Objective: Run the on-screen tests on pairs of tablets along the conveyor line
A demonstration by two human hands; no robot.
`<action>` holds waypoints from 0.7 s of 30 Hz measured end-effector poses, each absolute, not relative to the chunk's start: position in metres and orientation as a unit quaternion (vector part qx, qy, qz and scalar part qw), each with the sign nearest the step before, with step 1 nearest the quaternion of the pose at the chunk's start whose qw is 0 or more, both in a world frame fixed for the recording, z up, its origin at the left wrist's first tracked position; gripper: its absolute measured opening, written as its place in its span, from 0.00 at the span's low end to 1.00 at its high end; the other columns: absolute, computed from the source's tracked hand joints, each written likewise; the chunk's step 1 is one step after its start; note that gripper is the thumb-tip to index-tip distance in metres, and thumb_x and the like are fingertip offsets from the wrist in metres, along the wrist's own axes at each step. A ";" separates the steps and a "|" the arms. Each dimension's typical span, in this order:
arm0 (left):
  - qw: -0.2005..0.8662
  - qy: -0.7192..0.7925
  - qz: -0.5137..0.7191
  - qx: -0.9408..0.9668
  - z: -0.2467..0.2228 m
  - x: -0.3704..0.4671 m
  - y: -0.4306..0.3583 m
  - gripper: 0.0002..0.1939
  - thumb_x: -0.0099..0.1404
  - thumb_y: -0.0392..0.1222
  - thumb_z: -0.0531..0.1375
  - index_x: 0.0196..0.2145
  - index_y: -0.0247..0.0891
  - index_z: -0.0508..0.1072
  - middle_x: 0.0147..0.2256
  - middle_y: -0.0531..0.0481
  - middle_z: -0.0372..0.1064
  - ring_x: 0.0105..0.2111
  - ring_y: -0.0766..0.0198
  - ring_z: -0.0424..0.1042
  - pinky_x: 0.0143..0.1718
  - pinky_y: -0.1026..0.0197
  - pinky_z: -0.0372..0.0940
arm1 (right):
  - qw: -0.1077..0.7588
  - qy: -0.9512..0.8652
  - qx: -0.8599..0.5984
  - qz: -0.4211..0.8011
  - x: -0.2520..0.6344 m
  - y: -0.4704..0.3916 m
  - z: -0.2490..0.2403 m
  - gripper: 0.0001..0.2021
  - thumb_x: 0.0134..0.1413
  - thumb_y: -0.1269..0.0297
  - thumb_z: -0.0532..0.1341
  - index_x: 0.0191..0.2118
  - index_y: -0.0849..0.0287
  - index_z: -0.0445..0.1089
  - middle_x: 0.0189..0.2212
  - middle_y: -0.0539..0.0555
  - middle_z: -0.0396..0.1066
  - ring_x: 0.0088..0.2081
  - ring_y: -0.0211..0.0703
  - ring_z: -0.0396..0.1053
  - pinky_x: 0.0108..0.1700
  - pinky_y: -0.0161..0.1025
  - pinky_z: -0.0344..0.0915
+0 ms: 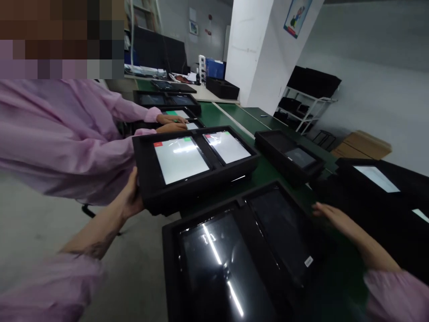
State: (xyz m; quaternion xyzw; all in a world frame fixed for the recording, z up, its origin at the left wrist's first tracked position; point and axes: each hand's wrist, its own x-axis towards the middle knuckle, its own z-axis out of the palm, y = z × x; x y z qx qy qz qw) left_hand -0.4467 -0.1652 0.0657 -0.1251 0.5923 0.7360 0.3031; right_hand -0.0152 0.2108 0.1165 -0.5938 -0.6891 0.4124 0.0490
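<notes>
A black rectangular foam tray (144, 167) is apparently being steadied; a level hold seems called for

Beyond a nearer black foam tray with dark glossy screens (171, 268), it is gripped by the left hand (133, 199); right of that landmark, the right hand (335, 218) is held loose, seemingly empty; two white screens (182, 166) are lit, corners red and green

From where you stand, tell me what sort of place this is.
Probably an electronics assembly or testing workshop: screens in black trays, a long green workbench, and a co-worker's pink smock.
</notes>
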 end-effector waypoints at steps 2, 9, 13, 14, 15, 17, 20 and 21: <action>0.298 0.593 0.736 -0.133 0.064 -0.446 -0.163 0.33 0.80 0.61 0.45 0.64 0.34 0.71 0.34 0.52 0.80 0.34 0.61 0.77 0.44 0.62 0.73 | 0.069 -0.694 -0.549 0.461 -0.080 0.227 0.123 0.22 0.67 0.45 0.58 0.53 0.55 0.78 0.57 0.62 0.78 0.64 0.55 0.71 0.66 0.49 0.68; 0.260 0.614 0.720 -0.192 0.061 -0.449 -0.157 0.34 0.81 0.59 0.43 0.63 0.29 0.72 0.31 0.51 0.78 0.31 0.61 0.75 0.38 0.63 0.72 | 0.049 -0.655 -0.458 0.599 -0.276 0.256 0.099 0.35 0.68 0.35 0.57 0.63 0.61 0.69 0.60 0.66 0.72 0.58 0.56 0.74 0.63 0.61 0.68; 0.224 0.630 0.715 -0.203 0.056 -0.458 -0.155 0.31 0.81 0.58 0.45 0.62 0.31 0.73 0.32 0.52 0.79 0.34 0.59 0.76 0.40 0.61 0.72 | -0.035 -0.602 -0.391 0.695 -0.301 0.263 0.085 0.39 0.66 0.27 0.51 0.54 0.62 0.75 0.48 0.67 0.79 0.50 0.61 0.77 0.58 0.65 0.70; 0.214 0.635 0.715 -0.201 0.055 -0.461 -0.155 0.31 0.81 0.59 0.45 0.62 0.33 0.73 0.32 0.52 0.79 0.36 0.59 0.77 0.43 0.61 0.72 | -0.049 -0.590 -0.375 0.714 -0.300 0.265 0.083 0.39 0.65 0.27 0.50 0.53 0.61 0.76 0.45 0.66 0.80 0.50 0.61 0.77 0.57 0.66 0.70; 0.205 0.640 0.713 -0.199 0.054 -0.464 -0.155 0.31 0.81 0.60 0.46 0.62 0.34 0.74 0.32 0.53 0.79 0.39 0.59 0.77 0.46 0.61 0.72 | -0.059 -0.579 -0.362 0.728 -0.299 0.268 0.081 0.39 0.66 0.27 0.49 0.52 0.60 0.76 0.43 0.64 0.80 0.50 0.61 0.76 0.57 0.68 0.69; 0.192 0.651 0.707 -0.198 0.053 -0.471 -0.155 0.32 0.80 0.61 0.47 0.62 0.35 0.74 0.31 0.54 0.78 0.44 0.59 0.77 0.53 0.61 0.71 | -0.068 -0.561 -0.347 0.748 -0.296 0.271 0.077 0.37 0.66 0.28 0.49 0.51 0.59 0.75 0.41 0.63 0.80 0.48 0.62 0.76 0.56 0.71 0.69; 0.176 0.676 0.688 -0.198 0.055 -0.480 -0.155 0.33 0.80 0.62 0.44 0.62 0.33 0.73 0.29 0.53 0.76 0.51 0.56 0.75 0.61 0.56 0.67 | -0.065 -0.549 -0.337 0.762 -0.296 0.273 0.069 0.33 0.67 0.32 0.53 0.48 0.62 0.75 0.38 0.63 0.79 0.43 0.61 0.76 0.54 0.69 0.70; 0.167 0.687 0.680 -0.192 0.055 -0.483 -0.156 0.34 0.81 0.61 0.43 0.61 0.32 0.73 0.29 0.53 0.76 0.53 0.55 0.75 0.62 0.53 0.66 | -0.056 -0.549 -0.333 0.765 -0.297 0.273 0.066 0.31 0.67 0.35 0.55 0.47 0.62 0.76 0.36 0.62 0.79 0.41 0.60 0.76 0.53 0.66 0.71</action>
